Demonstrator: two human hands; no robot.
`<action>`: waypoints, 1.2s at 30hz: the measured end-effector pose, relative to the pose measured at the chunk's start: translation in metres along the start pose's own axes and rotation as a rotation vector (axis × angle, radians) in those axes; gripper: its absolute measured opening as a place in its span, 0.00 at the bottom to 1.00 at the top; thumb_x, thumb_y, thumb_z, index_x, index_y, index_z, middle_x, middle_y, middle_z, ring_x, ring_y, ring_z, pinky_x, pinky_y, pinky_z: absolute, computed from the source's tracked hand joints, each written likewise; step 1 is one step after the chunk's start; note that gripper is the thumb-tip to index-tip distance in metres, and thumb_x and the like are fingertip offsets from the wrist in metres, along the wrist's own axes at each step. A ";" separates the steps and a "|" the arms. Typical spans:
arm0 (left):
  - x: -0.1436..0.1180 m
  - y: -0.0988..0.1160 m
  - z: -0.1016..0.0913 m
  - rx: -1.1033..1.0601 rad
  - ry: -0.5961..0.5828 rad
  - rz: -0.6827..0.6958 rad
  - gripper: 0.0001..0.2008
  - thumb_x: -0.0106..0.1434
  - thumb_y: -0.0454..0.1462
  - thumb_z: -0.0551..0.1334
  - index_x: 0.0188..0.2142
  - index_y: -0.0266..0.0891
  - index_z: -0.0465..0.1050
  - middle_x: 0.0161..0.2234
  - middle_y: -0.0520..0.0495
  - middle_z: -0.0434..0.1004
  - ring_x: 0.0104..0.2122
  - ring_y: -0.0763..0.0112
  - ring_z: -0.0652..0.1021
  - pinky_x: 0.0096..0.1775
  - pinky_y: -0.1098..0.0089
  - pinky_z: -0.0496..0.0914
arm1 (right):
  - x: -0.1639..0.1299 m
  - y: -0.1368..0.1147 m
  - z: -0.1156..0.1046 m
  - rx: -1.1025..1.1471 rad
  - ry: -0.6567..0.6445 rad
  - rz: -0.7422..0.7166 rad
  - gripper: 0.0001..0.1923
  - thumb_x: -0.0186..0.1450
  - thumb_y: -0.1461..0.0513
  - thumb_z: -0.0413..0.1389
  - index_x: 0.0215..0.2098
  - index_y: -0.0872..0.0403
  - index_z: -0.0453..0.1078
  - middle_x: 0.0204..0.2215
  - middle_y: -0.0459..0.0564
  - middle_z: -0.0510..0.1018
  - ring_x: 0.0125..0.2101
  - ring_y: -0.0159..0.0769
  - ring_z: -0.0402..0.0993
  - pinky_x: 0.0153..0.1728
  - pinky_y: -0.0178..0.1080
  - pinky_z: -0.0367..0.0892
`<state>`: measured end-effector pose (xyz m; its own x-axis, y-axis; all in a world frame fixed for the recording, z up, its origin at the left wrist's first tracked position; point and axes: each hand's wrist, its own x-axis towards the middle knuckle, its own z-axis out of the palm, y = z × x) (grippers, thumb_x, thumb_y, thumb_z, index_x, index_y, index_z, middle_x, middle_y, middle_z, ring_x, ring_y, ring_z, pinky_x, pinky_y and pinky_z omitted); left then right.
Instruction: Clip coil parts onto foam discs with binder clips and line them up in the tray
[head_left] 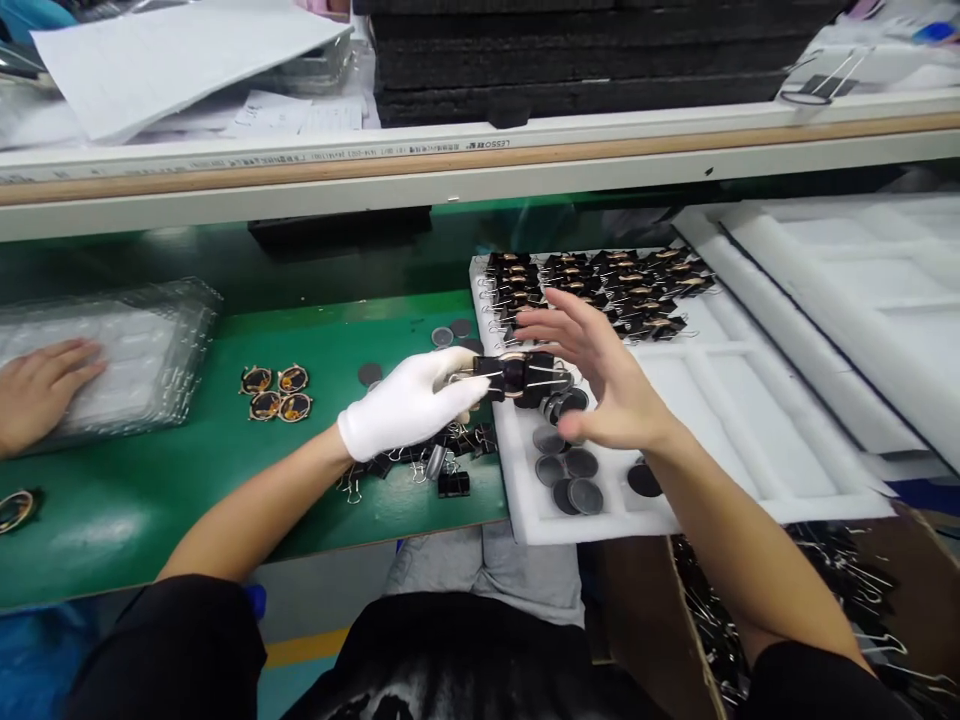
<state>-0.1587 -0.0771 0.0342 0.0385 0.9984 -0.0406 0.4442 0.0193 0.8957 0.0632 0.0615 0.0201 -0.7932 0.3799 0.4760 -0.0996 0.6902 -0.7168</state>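
We pinch a small black metal binder clip with wire handles [517,376] in our white-gloved left hand [409,403], above the white foam tray [720,400]; our bare right hand [600,375] hovers spread, grasping nothing. The clip looks light, stiff and springy, best gripped by its body.

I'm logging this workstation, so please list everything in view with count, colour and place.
Clipped assembly: one, black with clips, held over the foam tray's near-left corner.
Foam tray: one, white, right of the green mat.
Clipped pieces: too many to count, black, in rows at the tray's far end.
Discs: several, dark grey, in the tray's near-left pockets.
Loose binder clips: a small heap, black, on the green mat.
Round parts: four, gold-rimmed, on the mat.
Plastic trays: a stack, clear, far left under another person's hand.
Left hand: white glove, gripping the assembly.
Right hand: bare, open beside it.
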 end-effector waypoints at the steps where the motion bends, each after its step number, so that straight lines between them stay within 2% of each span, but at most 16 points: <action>1: 0.000 -0.001 0.000 0.073 -0.007 0.011 0.15 0.72 0.48 0.58 0.41 0.39 0.72 0.31 0.51 0.78 0.30 0.70 0.80 0.34 0.69 0.71 | 0.002 -0.002 0.000 0.045 -0.022 0.094 0.46 0.65 0.40 0.65 0.73 0.47 0.58 0.61 0.58 0.76 0.57 0.50 0.78 0.58 0.52 0.76; 3: 0.000 -0.001 0.001 0.189 -0.020 0.022 0.17 0.73 0.50 0.56 0.41 0.40 0.72 0.32 0.51 0.79 0.31 0.68 0.79 0.33 0.68 0.70 | 0.004 -0.006 0.001 0.049 -0.073 0.249 0.29 0.68 0.50 0.65 0.63 0.49 0.70 0.52 0.54 0.83 0.51 0.46 0.82 0.55 0.48 0.77; 5: 0.000 -0.002 0.004 0.254 -0.039 0.028 0.19 0.75 0.51 0.53 0.44 0.40 0.74 0.31 0.51 0.79 0.31 0.67 0.79 0.35 0.66 0.71 | 0.006 -0.006 0.007 0.046 -0.123 0.351 0.17 0.65 0.55 0.65 0.51 0.52 0.78 0.46 0.52 0.85 0.47 0.45 0.83 0.50 0.46 0.77; 7: 0.000 -0.003 0.007 0.295 -0.056 0.039 0.22 0.77 0.52 0.48 0.50 0.41 0.74 0.33 0.50 0.81 0.34 0.65 0.80 0.39 0.64 0.73 | 0.006 -0.004 0.013 0.108 -0.175 0.410 0.12 0.63 0.57 0.66 0.43 0.53 0.80 0.41 0.51 0.86 0.42 0.44 0.83 0.44 0.44 0.76; 9: -0.001 -0.004 0.009 0.341 -0.070 0.049 0.24 0.77 0.52 0.48 0.58 0.42 0.71 0.43 0.47 0.84 0.42 0.63 0.82 0.46 0.63 0.74 | 0.003 -0.002 0.013 0.160 -0.210 0.438 0.11 0.62 0.57 0.66 0.40 0.54 0.80 0.38 0.50 0.85 0.39 0.43 0.82 0.41 0.42 0.75; 11: -0.003 -0.004 0.007 0.403 -0.088 0.046 0.27 0.76 0.52 0.50 0.67 0.43 0.63 0.53 0.45 0.82 0.50 0.61 0.82 0.50 0.63 0.75 | 0.000 0.002 -0.001 0.087 -0.199 0.436 0.09 0.62 0.59 0.66 0.39 0.53 0.79 0.36 0.49 0.85 0.38 0.42 0.82 0.40 0.42 0.73; 13: -0.005 -0.004 0.001 0.475 -0.090 0.030 0.30 0.76 0.52 0.52 0.71 0.43 0.58 0.58 0.44 0.79 0.54 0.60 0.81 0.53 0.62 0.75 | -0.004 0.006 -0.034 -0.152 -0.135 0.405 0.07 0.62 0.59 0.66 0.38 0.53 0.80 0.37 0.49 0.85 0.39 0.43 0.81 0.42 0.43 0.72; 15: -0.007 -0.005 -0.007 0.545 -0.082 0.017 0.29 0.75 0.53 0.53 0.69 0.45 0.62 0.59 0.46 0.78 0.56 0.60 0.80 0.56 0.62 0.74 | -0.008 0.015 -0.085 -0.506 -0.056 0.382 0.06 0.63 0.59 0.66 0.37 0.54 0.80 0.39 0.53 0.84 0.42 0.46 0.79 0.44 0.44 0.69; 16: -0.008 -0.006 -0.011 0.577 -0.082 0.016 0.27 0.75 0.54 0.53 0.67 0.46 0.65 0.60 0.47 0.78 0.57 0.60 0.79 0.57 0.61 0.74 | -0.010 0.021 -0.114 -0.693 -0.032 0.411 0.08 0.65 0.59 0.65 0.37 0.56 0.81 0.40 0.56 0.84 0.43 0.47 0.78 0.45 0.44 0.68; 18: -0.007 -0.007 -0.018 0.620 -0.096 0.030 0.25 0.75 0.54 0.52 0.63 0.48 0.70 0.61 0.49 0.77 0.58 0.60 0.78 0.59 0.60 0.72 | -0.013 0.038 -0.172 -0.979 -0.046 0.605 0.11 0.68 0.60 0.62 0.40 0.61 0.81 0.37 0.59 0.83 0.39 0.44 0.75 0.40 0.42 0.64; 19: -0.006 -0.007 -0.021 0.631 -0.096 0.042 0.24 0.75 0.54 0.52 0.62 0.48 0.71 0.61 0.49 0.78 0.58 0.60 0.78 0.60 0.60 0.72 | -0.014 0.049 -0.197 -1.066 -0.062 0.721 0.12 0.69 0.60 0.61 0.43 0.62 0.81 0.35 0.59 0.83 0.36 0.41 0.74 0.38 0.42 0.62; 21: -0.003 -0.007 -0.024 0.635 -0.080 0.060 0.24 0.75 0.54 0.52 0.60 0.48 0.73 0.60 0.49 0.79 0.57 0.60 0.79 0.60 0.60 0.72 | -0.016 0.071 -0.236 -1.094 -0.100 0.798 0.12 0.69 0.63 0.62 0.46 0.64 0.82 0.36 0.60 0.83 0.34 0.39 0.72 0.38 0.42 0.61; 23: -0.001 -0.006 -0.025 0.625 -0.057 0.066 0.23 0.75 0.54 0.52 0.59 0.48 0.74 0.58 0.49 0.80 0.56 0.60 0.79 0.60 0.61 0.72 | -0.019 0.094 -0.257 -1.087 -0.147 0.816 0.13 0.69 0.65 0.62 0.48 0.65 0.82 0.38 0.62 0.84 0.34 0.38 0.71 0.39 0.42 0.61; 27: 0.001 -0.007 -0.025 0.604 -0.047 0.061 0.23 0.75 0.54 0.52 0.57 0.49 0.76 0.56 0.48 0.82 0.54 0.59 0.81 0.57 0.61 0.75 | -0.024 0.135 -0.262 -1.072 -0.214 0.790 0.12 0.67 0.66 0.63 0.48 0.61 0.82 0.42 0.60 0.85 0.39 0.41 0.74 0.44 0.41 0.64; 31: 0.002 -0.010 -0.026 0.611 -0.042 0.047 0.22 0.74 0.54 0.53 0.55 0.51 0.77 0.56 0.49 0.83 0.53 0.57 0.82 0.56 0.60 0.76 | -0.027 0.162 -0.252 -1.087 -0.173 0.733 0.11 0.66 0.66 0.64 0.47 0.58 0.83 0.46 0.58 0.85 0.48 0.47 0.76 0.52 0.43 0.65; 36: 0.003 -0.014 -0.028 0.624 -0.047 0.042 0.21 0.73 0.54 0.54 0.56 0.53 0.77 0.56 0.51 0.83 0.53 0.57 0.82 0.56 0.60 0.77 | -0.030 0.173 -0.240 -1.030 -0.160 0.650 0.13 0.69 0.67 0.59 0.50 0.63 0.81 0.49 0.58 0.83 0.49 0.39 0.76 0.53 0.36 0.65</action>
<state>-0.1893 -0.0730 0.0340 0.1004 0.9940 -0.0431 0.8800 -0.0685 0.4700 0.2137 0.3172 0.0045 -0.5901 0.8051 0.0602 0.8054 0.5922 -0.0259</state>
